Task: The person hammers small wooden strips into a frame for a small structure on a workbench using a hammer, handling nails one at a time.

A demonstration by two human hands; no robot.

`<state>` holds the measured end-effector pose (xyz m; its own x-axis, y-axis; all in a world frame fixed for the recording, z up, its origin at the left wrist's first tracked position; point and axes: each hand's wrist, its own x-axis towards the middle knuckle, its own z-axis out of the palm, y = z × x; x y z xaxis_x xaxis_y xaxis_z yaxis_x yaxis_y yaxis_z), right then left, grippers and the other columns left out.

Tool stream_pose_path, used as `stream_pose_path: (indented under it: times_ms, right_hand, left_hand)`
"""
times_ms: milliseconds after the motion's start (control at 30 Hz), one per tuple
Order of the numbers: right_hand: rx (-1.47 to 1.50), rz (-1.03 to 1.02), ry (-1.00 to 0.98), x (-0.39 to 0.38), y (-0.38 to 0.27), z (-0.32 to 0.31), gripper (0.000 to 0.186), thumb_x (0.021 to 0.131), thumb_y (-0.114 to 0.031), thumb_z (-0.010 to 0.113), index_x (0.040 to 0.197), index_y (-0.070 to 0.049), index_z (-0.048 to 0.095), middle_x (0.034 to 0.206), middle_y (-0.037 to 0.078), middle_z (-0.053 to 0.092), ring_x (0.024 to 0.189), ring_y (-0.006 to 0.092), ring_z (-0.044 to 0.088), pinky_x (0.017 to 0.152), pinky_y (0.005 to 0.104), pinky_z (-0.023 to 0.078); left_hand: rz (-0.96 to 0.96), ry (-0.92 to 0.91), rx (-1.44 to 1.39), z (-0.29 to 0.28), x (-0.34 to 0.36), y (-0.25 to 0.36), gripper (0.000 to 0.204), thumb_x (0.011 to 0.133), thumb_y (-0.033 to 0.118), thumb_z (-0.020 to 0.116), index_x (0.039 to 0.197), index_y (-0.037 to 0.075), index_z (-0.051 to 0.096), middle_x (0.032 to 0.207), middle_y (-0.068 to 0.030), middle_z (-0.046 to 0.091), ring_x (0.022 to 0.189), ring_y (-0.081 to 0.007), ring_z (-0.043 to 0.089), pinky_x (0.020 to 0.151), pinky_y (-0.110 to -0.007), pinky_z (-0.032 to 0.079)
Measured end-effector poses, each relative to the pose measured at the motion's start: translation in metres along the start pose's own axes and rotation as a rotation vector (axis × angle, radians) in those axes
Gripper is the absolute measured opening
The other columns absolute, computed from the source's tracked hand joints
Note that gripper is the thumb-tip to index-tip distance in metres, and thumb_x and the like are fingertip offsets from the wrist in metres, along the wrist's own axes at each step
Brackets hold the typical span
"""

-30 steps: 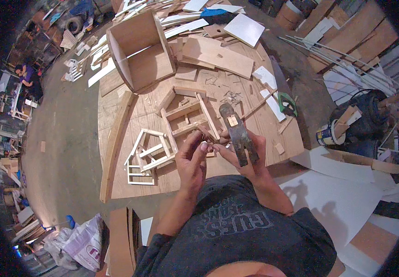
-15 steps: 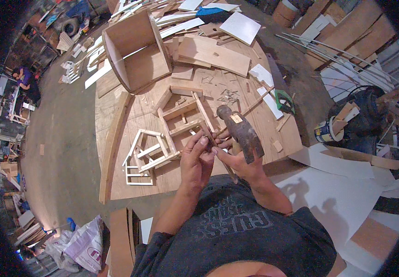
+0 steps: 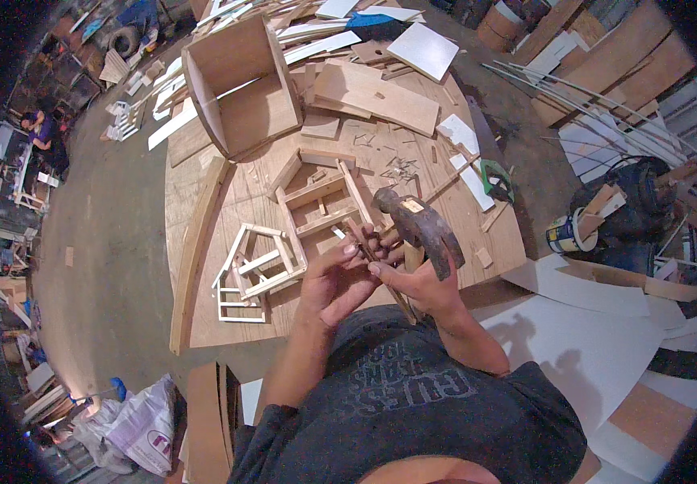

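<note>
My right hand (image 3: 424,284) is closed round a claw hammer (image 3: 422,228), its dark, worn head uppermost. The right thumb also presses against a thin wooden strip (image 3: 401,302) that slants down toward my shirt. My left hand (image 3: 334,278) pinches that same strip near its upper end, palm turned partly up. Whether a small nail lies between the fingers I cannot make out. Just beyond the hands lies a house-shaped frame of wooden slats (image 3: 316,198) on the plywood tabletop (image 3: 211,310). A smaller frame with white edges (image 3: 243,278) lies at its left.
An open wooden box (image 3: 243,101) stands at the far left of the table. Loose nails (image 3: 401,169) lie right of centre, near a green-handled saw (image 3: 496,181). Boards (image 3: 376,97) and offcuts pile up behind. A bucket (image 3: 570,231) stands on the right; another person (image 3: 39,133) is far left.
My left hand has shifted slightly left and down, its palm opening more. The hammer head has tipped a little. Both hands stay at the wooden strip.
</note>
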<state>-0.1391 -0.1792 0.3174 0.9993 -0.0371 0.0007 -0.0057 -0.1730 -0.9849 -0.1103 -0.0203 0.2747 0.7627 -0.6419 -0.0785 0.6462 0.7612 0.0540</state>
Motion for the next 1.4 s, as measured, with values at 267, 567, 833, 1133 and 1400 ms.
stream_pose_path:
  times_ms: [267,567,833,1133,1400]
  right_hand:
    - [0.238,0.039,0.004,-0.001,0.024,0.003,0.070,0.073,-0.008,0.085,0.134,-0.003,0.052,0.102,0.007,0.062,0.084,0.0146,0.068,0.071,0.0266,0.058]
    - [0.233,0.008,0.024,0.000,0.034,0.011,0.052,0.073,-0.007,0.084,0.115,-0.002,0.055,0.096,0.005,0.062,0.088,0.0126,0.064,0.078,0.0281,0.056]
    - [0.113,0.103,0.001,-0.004,0.035,0.009,0.028,0.075,0.000,0.078,0.091,-0.005,0.056,0.092,0.003,0.063,0.089,0.0104,0.061,0.080,0.0264,0.051]
    - [0.261,0.204,0.006,-0.003,0.034,0.011,0.030,0.073,0.004,0.077,0.088,-0.006,0.053,0.088,0.003,0.062,0.084,0.0101,0.061,0.078,0.0272,0.051]
    - [0.268,0.176,0.010,-0.004,0.050,0.011,0.028,0.074,0.002,0.078,0.088,-0.005,0.054,0.089,0.005,0.064,0.086,0.0119,0.063,0.080,0.0276,0.052]
  left_hand:
    - [-0.031,-0.012,-0.017,0.000,0.001,0.005,0.027,0.083,0.011,0.062,0.108,0.001,0.065,0.123,-0.0209,0.060,0.126,-0.0383,0.049,0.115,-0.049,0.031]
    - [0.075,0.113,-0.061,0.011,0.002,-0.007,0.021,0.079,0.013,0.059,0.097,0.005,0.063,0.093,-0.0089,0.056,0.101,-0.0283,0.052,0.102,-0.042,0.038]
    - [0.092,0.117,-0.132,0.016,0.002,-0.009,0.017,0.077,0.010,0.056,0.093,0.006,0.057,0.087,-0.0051,0.044,0.086,-0.0210,0.042,0.091,-0.035,0.040]
    - [0.156,0.178,-0.130,0.019,0.004,-0.014,0.019,0.075,0.010,0.058,0.094,0.006,0.058,0.084,-0.0058,0.046,0.080,-0.0207,0.045,0.101,-0.041,0.040]
    - [0.189,0.181,-0.146,0.013,0.004,-0.018,0.020,0.077,0.009,0.057,0.096,0.005,0.059,0.084,-0.0070,0.049,0.081,-0.0209,0.047,0.109,-0.043,0.038]
